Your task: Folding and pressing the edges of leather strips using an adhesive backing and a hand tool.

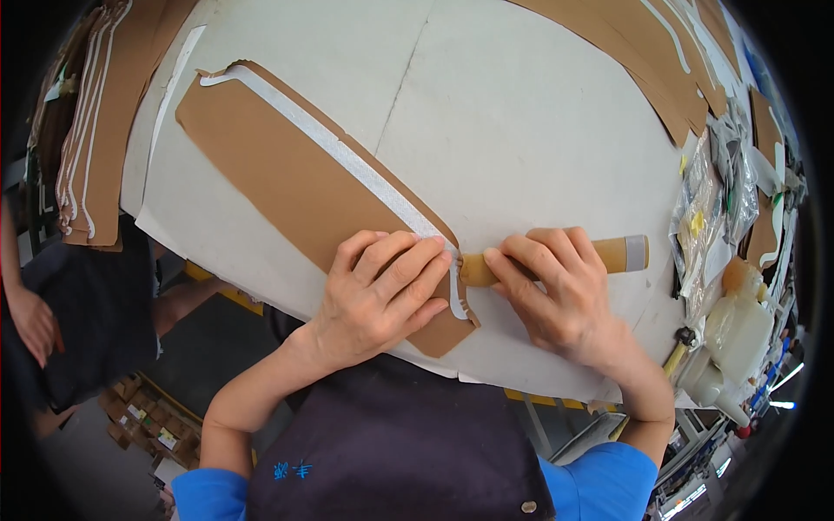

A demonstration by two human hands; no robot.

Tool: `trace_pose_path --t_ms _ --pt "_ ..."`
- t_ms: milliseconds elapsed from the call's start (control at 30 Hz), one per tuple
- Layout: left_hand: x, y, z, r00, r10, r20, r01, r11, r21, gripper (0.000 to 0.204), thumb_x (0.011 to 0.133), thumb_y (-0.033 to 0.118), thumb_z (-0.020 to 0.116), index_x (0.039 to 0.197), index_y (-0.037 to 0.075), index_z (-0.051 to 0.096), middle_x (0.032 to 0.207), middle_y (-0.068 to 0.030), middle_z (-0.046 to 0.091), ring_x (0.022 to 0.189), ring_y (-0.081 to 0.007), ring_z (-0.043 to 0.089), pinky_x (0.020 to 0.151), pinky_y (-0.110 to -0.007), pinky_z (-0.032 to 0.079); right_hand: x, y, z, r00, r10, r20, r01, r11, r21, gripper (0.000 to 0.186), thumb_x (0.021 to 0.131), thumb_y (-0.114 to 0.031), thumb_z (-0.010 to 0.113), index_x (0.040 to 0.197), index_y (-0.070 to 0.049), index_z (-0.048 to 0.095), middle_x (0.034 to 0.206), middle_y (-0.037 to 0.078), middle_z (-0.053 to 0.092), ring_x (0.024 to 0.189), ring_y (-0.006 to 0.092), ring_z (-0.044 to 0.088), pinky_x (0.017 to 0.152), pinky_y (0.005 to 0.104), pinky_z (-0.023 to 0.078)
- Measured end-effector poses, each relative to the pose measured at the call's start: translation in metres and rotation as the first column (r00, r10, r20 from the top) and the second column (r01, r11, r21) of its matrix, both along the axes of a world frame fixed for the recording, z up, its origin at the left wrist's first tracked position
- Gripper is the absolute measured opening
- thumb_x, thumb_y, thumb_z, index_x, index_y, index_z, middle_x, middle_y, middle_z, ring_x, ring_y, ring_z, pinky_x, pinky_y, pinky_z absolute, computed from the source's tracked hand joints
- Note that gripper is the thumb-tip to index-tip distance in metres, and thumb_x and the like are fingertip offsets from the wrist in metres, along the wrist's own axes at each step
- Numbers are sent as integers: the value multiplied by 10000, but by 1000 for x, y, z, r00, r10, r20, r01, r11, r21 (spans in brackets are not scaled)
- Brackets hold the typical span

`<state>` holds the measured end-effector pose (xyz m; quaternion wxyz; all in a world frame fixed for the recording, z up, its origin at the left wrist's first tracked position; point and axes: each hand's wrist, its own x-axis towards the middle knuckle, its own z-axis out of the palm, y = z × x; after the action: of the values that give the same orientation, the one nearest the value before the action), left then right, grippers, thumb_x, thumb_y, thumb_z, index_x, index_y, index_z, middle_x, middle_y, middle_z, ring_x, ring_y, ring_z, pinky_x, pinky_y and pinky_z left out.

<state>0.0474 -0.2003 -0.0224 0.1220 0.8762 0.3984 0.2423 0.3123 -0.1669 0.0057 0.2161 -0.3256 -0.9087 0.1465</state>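
Observation:
A long brown leather-like panel [261, 178] lies slantwise on the pale work table [539, 113]. A white strip [321, 135] runs along its far edge and bends round the near end, where the rim shows small pleats. My left hand [373, 291] is closed at this near end, its fingertips pressed together on the edge and strip. Beside it, my right hand [560, 291] grips a tan stick-like tool [614, 254] with a grey band at its outer end. The tool's inner end touches the panel's edge near my left fingertips. My right palm hides part of the tool.
More brown panels with white strips lie at the far left [109, 130] and far right [625, 39]. Clear plastic bags [699, 208] and a whitish plastic bottle [738, 330] stand along the right edge. Another person's hand [33, 326] shows at the left, beyond the table.

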Motion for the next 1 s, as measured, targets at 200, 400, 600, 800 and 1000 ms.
trace_pose_path --t_ms 200,400,600,800,1000 --pt "0 -2 0 1000 -8 0 8 1000 -25 522 802 267 833 1259 40 724 1348 -72 675 1203 -261 612 1012 -452 461 0 11 -2 998 56 1 -56 998 9 436 688 -98 718 1096 54 716 1082 102 648 887 252 622 718 375 443" --pt "0 -4 2 999 43 -23 -44 999 -18 515 828 312 820 1263 50 729 1357 -91 667 1221 -263 606 1036 -457 454 -2 29 1 992 129 8 -129 991 -19 409 693 -102 728 1080 28 715 1072 87 647 916 247 611 748 379 444" --pt "-2 -4 -1 998 61 -31 -61 998 -9 540 835 335 820 1283 52 713 1372 -100 655 1247 -275 601 1047 -467 453 -6 44 6 981 193 33 -191 980 -55 391 704 -110 747 1076 6 720 1078 68 642 934 241 595 788 380 443" --pt "-2 -6 -2 997 74 -37 -75 997 -2 563 821 357 831 1280 55 709 1376 -111 648 1260 -284 598 1069 -472 448 -8 55 6 967 250 48 -247 968 -53 406 703 -106 747 1093 3 721 1082 65 637 931 239 592 796 378 445" --pt "-4 -9 1 987 155 -52 -156 987 -29 567 783 350 863 1261 79 724 1424 -149 601 1331 -325 559 1116 -500 435 -13 62 6 961 274 35 -272 961 -49 379 718 -93 732 1084 5 718 1081 60 627 963 239 586 805 378 439"
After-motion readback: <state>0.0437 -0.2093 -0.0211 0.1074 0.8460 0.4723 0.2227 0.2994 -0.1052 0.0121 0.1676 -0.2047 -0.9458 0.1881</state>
